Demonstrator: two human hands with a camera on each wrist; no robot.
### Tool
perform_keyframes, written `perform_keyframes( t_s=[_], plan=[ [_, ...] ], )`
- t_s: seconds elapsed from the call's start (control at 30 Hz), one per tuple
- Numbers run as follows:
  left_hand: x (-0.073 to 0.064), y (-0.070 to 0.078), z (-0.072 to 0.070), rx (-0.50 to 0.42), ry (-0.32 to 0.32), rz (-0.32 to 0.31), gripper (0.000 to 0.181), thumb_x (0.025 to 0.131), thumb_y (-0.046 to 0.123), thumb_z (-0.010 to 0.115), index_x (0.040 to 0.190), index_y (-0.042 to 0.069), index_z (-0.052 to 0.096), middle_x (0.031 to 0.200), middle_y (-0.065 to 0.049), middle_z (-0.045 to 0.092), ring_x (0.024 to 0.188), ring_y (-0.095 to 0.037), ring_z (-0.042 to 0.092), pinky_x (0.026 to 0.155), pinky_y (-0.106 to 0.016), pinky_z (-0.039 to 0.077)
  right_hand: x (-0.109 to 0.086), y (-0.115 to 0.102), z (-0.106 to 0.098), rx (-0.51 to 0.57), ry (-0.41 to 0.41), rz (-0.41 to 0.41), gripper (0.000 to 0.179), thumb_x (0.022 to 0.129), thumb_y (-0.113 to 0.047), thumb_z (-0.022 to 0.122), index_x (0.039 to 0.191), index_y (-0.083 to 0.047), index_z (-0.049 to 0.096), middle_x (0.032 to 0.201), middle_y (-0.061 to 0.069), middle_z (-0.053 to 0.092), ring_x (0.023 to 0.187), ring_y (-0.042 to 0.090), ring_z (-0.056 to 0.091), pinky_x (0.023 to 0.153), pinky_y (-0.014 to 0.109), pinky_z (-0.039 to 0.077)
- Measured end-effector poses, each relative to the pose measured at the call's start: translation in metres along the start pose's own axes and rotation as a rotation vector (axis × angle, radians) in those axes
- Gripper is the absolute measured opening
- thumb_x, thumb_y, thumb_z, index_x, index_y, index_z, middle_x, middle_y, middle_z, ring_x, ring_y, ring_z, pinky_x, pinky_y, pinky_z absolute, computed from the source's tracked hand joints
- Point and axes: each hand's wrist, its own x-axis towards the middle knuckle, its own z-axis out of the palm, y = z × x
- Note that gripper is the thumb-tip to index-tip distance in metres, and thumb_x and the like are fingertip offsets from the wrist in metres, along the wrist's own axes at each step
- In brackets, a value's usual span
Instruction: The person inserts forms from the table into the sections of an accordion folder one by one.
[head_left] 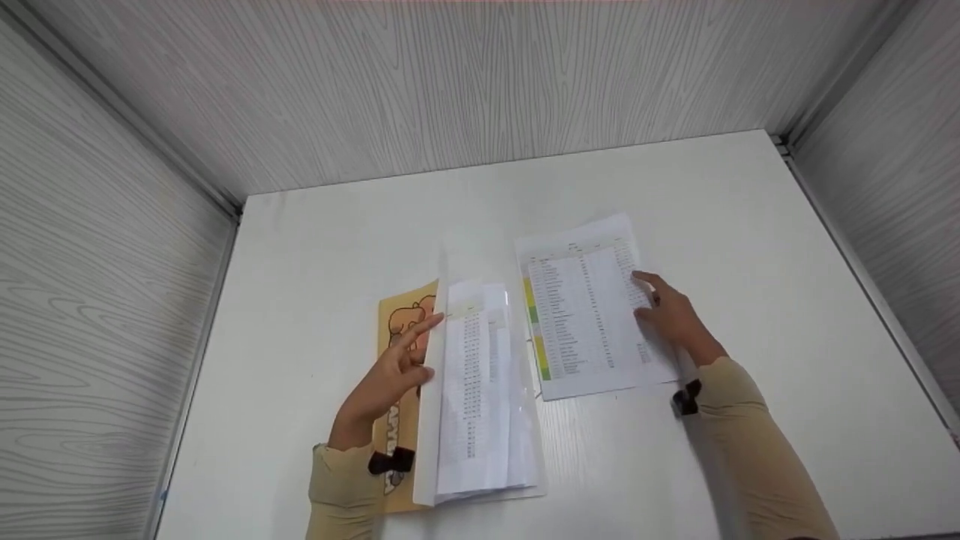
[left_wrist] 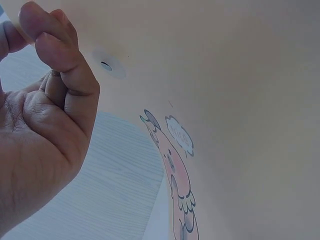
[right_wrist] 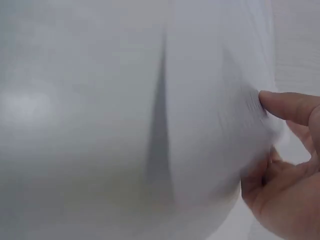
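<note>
In the head view, a folder (head_left: 406, 439) with an orange cartoon cover stands partly open, printed sheets (head_left: 466, 390) inside it. My left hand (head_left: 384, 381) pinches the edge of its raised cover between thumb and fingers. The cover's cartoon side (left_wrist: 240, 105) fills much of the left wrist view, beside the curled fingers. To the right lies a printed table sheet (head_left: 577, 319) with yellow and green marks down its left side. Its right edge is pinched by my right hand (head_left: 671, 315). In the right wrist view, the paper (right_wrist: 200, 115) bends and blurs near the fingertips.
A white table (head_left: 300, 247) carries the folder and the sheet. Wood-grain panels rise behind it (head_left: 465, 82) and on the left (head_left: 97, 247) and right sides. Black clips sit at both wrists.
</note>
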Motion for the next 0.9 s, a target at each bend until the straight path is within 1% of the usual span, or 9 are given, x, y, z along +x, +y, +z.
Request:
perform_keyframes(
  t_s=[0.07,0.13,0.23,0.3,0.47,0.63,0.77,0.83,0.9],
  plan=[
    [0.000,0.001,-0.001,0.001,0.008,-0.006,0.074,0.090,-0.007,0.044,0.155,0.010,0.013,0.129,-0.043,0.047,0.090,-0.030,0.067,0.069,-0.027,0.055,-0.004,0.005,-0.005,0.082,-0.024,-0.014,0.068,0.095,-0.010,0.054,0.154,-0.022,0.024,0.132,0.028,0.047,0.107,0.035,0.056,0.082,0.040,0.050],
    [-0.001,0.001,-0.001,-0.003,0.013,-0.007,0.074,0.090,-0.005,0.046,0.155,0.010,0.013,0.129,-0.043,0.047,0.091,-0.030,0.067,0.070,-0.028,0.055,-0.007,0.012,-0.010,0.160,-0.057,-0.054,0.066,0.095,-0.010,0.054,0.154,-0.021,0.026,0.126,0.027,0.050,0.096,0.029,0.058,0.074,0.032,0.050],
    [-0.001,0.002,-0.002,-0.014,0.017,-0.002,0.075,0.090,-0.003,0.048,0.155,0.010,0.013,0.131,-0.043,0.045,0.095,-0.033,0.066,0.071,-0.030,0.056,-0.014,0.018,-0.016,0.266,-0.116,-0.091,0.063,0.097,-0.010,0.051,0.153,-0.021,0.027,0.131,0.026,0.049,0.095,0.023,0.060,0.072,0.028,0.051],
    [-0.002,0.002,-0.003,-0.014,0.020,0.003,0.075,0.090,-0.002,0.049,0.155,0.009,0.014,0.130,-0.043,0.046,0.096,-0.033,0.066,0.072,-0.030,0.056,-0.017,0.021,-0.018,0.303,-0.144,-0.096,0.062,0.098,-0.010,0.049,0.154,-0.021,0.026,0.137,0.024,0.048,0.096,0.020,0.061,0.073,0.028,0.052],
    [-0.005,0.003,-0.005,-0.010,0.022,0.014,0.075,0.089,-0.004,0.048,0.155,0.008,0.014,0.128,-0.042,0.048,0.093,-0.025,0.065,0.073,-0.029,0.055,-0.028,0.022,-0.022,0.403,-0.171,-0.097,0.064,0.099,-0.008,0.046,0.155,-0.020,0.019,0.140,0.022,0.047,0.094,0.014,0.064,0.072,0.029,0.054],
    [-0.007,0.004,-0.008,0.006,0.018,0.035,0.075,0.089,-0.007,0.047,0.154,0.007,0.014,0.129,-0.042,0.046,0.092,-0.020,0.063,0.074,-0.026,0.053,-0.036,0.018,-0.026,0.449,-0.138,-0.119,0.064,0.098,-0.006,0.046,0.155,-0.021,0.018,0.140,0.022,0.047,0.092,0.012,0.065,0.071,0.029,0.054],
    [-0.010,0.006,-0.009,0.037,0.026,0.053,0.074,0.088,-0.007,0.046,0.154,0.006,0.014,0.123,-0.041,0.050,0.079,-0.010,0.059,0.069,-0.023,0.050,-0.041,0.013,-0.030,0.434,-0.074,-0.134,0.063,0.098,-0.007,0.046,0.154,-0.021,0.019,0.140,0.021,0.048,0.091,0.011,0.066,0.071,0.028,0.054],
    [-0.012,0.007,-0.010,0.040,0.026,0.058,0.074,0.089,-0.007,0.046,0.154,0.006,0.014,0.120,-0.041,0.051,0.075,-0.009,0.057,0.067,-0.022,0.049,-0.042,0.010,-0.031,0.428,-0.044,-0.144,0.063,0.098,-0.008,0.046,0.154,-0.021,0.019,0.140,0.020,0.048,0.090,0.010,0.066,0.070,0.027,0.054],
    [-0.014,0.007,-0.012,0.026,0.025,0.057,0.074,0.089,-0.008,0.045,0.154,0.006,0.013,0.120,-0.040,0.052,0.076,-0.011,0.060,0.069,-0.023,0.051,-0.043,0.007,-0.031,0.432,-0.022,-0.159,0.063,0.099,-0.009,0.046,0.154,-0.021,0.019,0.141,0.020,0.047,0.091,0.010,0.066,0.070,0.027,0.054]
  ],
)
